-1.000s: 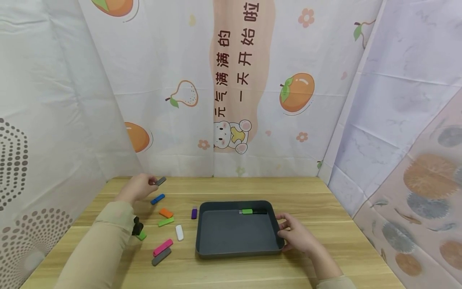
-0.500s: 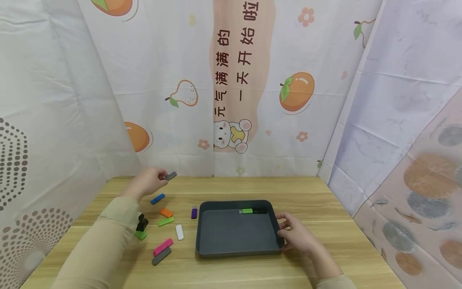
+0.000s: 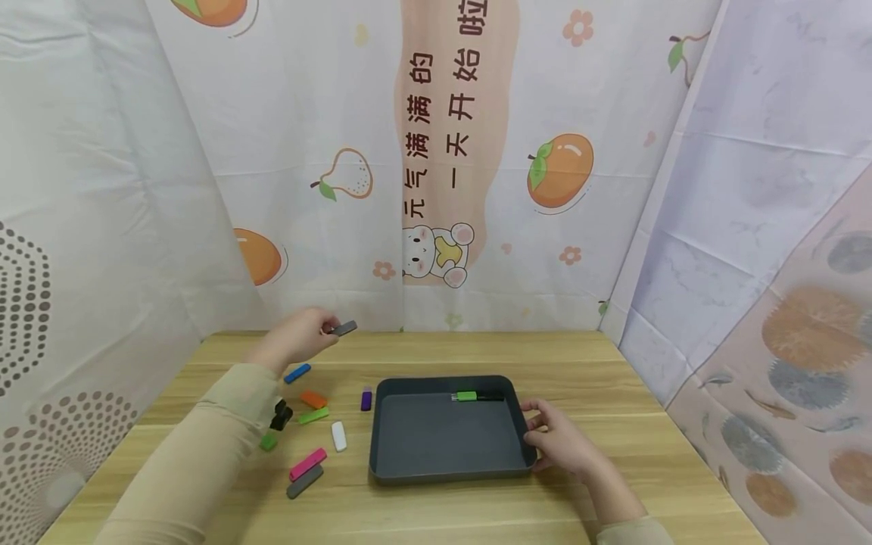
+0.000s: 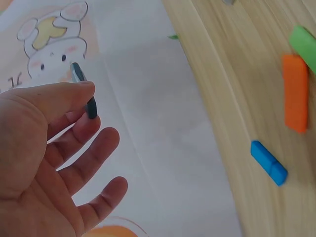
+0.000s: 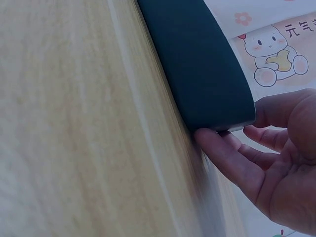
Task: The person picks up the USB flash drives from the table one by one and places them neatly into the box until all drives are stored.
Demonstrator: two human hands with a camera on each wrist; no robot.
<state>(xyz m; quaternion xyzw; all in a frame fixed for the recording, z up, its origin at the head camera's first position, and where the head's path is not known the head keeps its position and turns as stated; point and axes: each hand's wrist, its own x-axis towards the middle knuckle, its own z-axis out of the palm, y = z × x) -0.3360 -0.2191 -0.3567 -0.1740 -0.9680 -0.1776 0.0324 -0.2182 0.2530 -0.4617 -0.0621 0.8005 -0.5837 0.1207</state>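
Observation:
My left hand [image 3: 300, 335] pinches a dark grey USB stick [image 3: 344, 328] between thumb and fingers, raised over the far left of the table. In the left wrist view the same stick is seen edge-on, the other fingers spread loosely below. My right hand [image 3: 559, 439] grips the right side of a dark grey tray [image 3: 450, 478], with digits at its rim and outer wall [image 5: 207, 74]. Inside the tray, by its far wall, lie a green USB stick [image 3: 466, 396] with a metal plug and a black one [image 3: 490, 396].
Left of the tray lie a purple [image 3: 366, 400], white [image 3: 338, 437], orange [image 3: 313, 399], light green [image 3: 313, 415], blue [image 3: 297, 373], pink [image 3: 308, 464] and grey stick [image 3: 304, 482]. A black-and-green item [image 3: 282, 415] sits beside my left sleeve. Printed curtains [image 3: 341, 250] hang behind the table.
My left hand has moved right and slightly upward in view, carrying the dark grey USB stick. The right hand and tray have stayed in place.

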